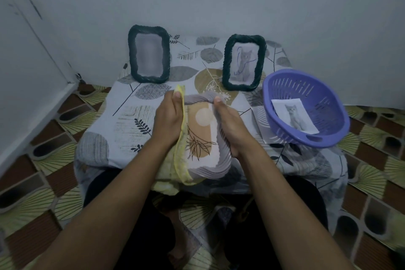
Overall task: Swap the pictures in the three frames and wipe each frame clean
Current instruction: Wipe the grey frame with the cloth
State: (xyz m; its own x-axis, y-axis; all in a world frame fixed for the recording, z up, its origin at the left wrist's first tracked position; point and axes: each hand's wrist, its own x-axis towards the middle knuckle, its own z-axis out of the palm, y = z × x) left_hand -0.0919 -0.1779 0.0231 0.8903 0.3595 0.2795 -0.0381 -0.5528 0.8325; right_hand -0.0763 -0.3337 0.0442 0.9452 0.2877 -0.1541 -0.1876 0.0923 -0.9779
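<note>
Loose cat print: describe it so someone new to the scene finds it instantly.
On the cloth-covered table, find the purple basket at its right edge. The cat print lies loose inside it, facing up. Unlike the other cat picture, which stands in a dark frame by the wall, this one is unframed.

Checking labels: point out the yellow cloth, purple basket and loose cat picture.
yellow cloth [175, 169]: head view, hanging lower part
purple basket [267, 101]: head view, left rim
loose cat picture [294, 116]: head view, cat's body
</note>
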